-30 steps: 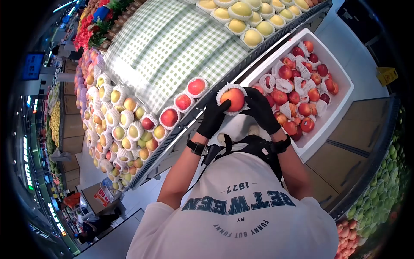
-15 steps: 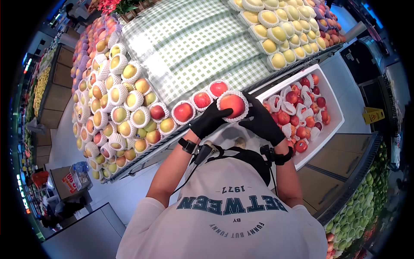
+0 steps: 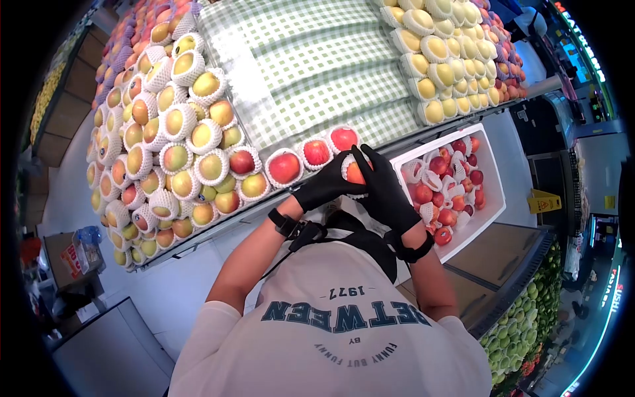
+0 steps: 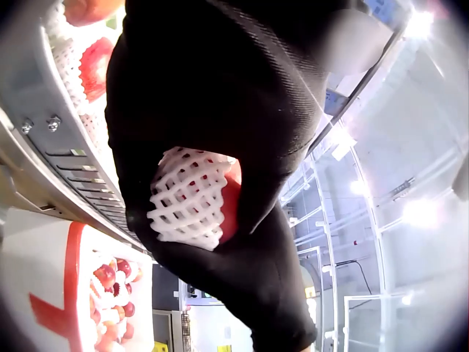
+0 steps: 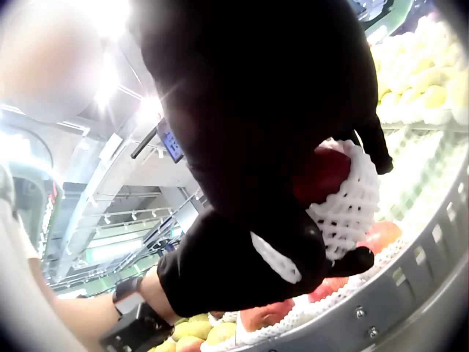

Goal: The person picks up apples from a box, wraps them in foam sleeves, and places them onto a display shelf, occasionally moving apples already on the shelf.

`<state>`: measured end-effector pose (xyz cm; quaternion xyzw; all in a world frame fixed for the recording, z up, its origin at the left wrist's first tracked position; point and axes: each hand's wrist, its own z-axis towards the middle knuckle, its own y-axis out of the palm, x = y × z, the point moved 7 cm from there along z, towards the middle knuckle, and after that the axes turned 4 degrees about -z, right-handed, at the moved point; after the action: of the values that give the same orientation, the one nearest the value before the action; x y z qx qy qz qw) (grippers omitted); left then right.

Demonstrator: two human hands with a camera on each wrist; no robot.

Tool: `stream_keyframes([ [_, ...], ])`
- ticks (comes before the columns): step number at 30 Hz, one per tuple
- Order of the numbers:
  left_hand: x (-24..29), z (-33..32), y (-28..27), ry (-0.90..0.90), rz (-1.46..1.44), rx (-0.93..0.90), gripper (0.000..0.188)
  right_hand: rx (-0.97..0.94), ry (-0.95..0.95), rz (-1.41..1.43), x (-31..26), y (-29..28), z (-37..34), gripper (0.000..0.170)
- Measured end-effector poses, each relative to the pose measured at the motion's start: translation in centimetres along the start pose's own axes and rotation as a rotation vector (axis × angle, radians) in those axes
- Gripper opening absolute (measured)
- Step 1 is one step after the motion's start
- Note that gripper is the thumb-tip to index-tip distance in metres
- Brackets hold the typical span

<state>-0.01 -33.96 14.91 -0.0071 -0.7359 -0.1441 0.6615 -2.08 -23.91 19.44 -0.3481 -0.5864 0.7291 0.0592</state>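
Both hands wear black gloves and hold one red apple (image 3: 355,173) between them, at the front edge of the display stand. A white foam net (image 4: 190,198) wraps the apple. My left hand (image 3: 325,187) grips it from the left. From the right, my right hand (image 3: 387,195) curls its fingers over the top, covering much of the fruit. In the right wrist view, red skin and part of the foam net (image 5: 350,209) show between the gloves. Just beyond the hands, a row of three netted red apples (image 3: 316,153) sits along the stand's edge.
Green checked cloth (image 3: 311,73) covers the middle of the stand. Netted yellow-red fruit (image 3: 175,159) is piled at left, yellow fruit (image 3: 433,49) at right. A white foam box (image 3: 493,178) of red apples stands on the right, near a yellow floor sign (image 3: 544,201).
The head view has swung to the right. The held apple, earlier facing up in full view, is now mostly covered as the right hand's fingers have closed over it, near the row's right end.
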Motion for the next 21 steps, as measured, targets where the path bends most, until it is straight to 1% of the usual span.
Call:
stream_keyframes([
  [1, -1.1, 0.2, -0.5, -0.005, -0.033, 0.061, 0.08, 0.018, -0.014, 0.004, 0.3, 0.2, 0.3, 0.091],
  [2, -1.4, 0.5, -0.7, 0.036, -0.035, 0.045, 0.08, 0.036, -0.028, 0.009, 0.7, 0.3, 0.6, 0.089],
  [3, -1.2, 0.8, -1.0, 0.076, -0.036, 0.03, 0.079, 0.099, -0.054, 0.034, 1.1, 0.1, 1.1, 0.083],
  [4, -0.8, 1.1, -1.3, 0.115, -0.035, 0.013, 0.078, 0.099, -0.051, 0.089, 1.6, -0.1, 1.5, 0.081],
  [5, -1.4, 1.2, -1.7, 0.039, -0.116, 0.031, 0.077, 0.1, -0.046, 0.145, 2.1, -0.5, 1.9, 0.079],
  [6, -0.8, 1.0, -1.8, -0.035, -0.195, 0.047, 0.075, 0.104, -0.042, 0.202, 2.7, -1.0, 2.4, 0.077],
  [7, -0.7, 1.1, -2.1, -0.109, -0.274, 0.063, 0.073, 0.128, 0.013, 0.281, 4.0, -1.2, 2.7, 0.074],
  [8, -0.9, 1.2, -2.7, -0.127, -0.287, 0.099, 0.071, 0.156, 0.042, 0.255, 4.9, -1.6, 3.0, 0.077],
  [10, -1.0, 1.4, -4.4, -0.156, -0.316, 0.174, 0.065, 0.147, 0.161, 0.316, 7.9, -2.3, 3.5, 0.074],
  [11, -1.0, 1.3, -5.5, -0.189, -0.246, 0.248, 0.056, 0.147, 0.165, 0.251, 9.1, -2.8, 4.1, 0.075],
  [12, -1.5, 1.3, -6.5, -0.17, -0.23, 0.3, 0.052, 0.128, 0.167, 0.163, 10.4, -3.2, 4.7, 0.076],
  [14, -2.2, 1.1, -8.2, -0.114, -0.248, 0.38, 0.045, 0.1, 0.115, 0.194, 13.0, -3.7, 6.0, 0.075],
  [15, -2.4, 1.0, -8.8, -0.124, -0.235, 0.407, 0.042, 0.114, 0.025, 0.142, 14.6, -3.2, 6.8, 0.074],
  [16, -2.6, 1.0, -9.3, -0.134, -0.222, 0.432, 0.039, 0.095, -0.038, 0.086, 15.6, -2.9, 7.7, 0.069],
  [18, -3.0, 1.1, -9.5, -0.152, -0.196, 0.474, 0.034, -0.015, -0.073, 0.012, 18.1, -0.7, 9.6, 0.064],
  [21, -3.8, 1.3, -9.7, -0.156, -0.151, 0.507, 0.029, -0.104, -0.116, 0.04, 19.0, 1.6, 11.6, 0.062],
])
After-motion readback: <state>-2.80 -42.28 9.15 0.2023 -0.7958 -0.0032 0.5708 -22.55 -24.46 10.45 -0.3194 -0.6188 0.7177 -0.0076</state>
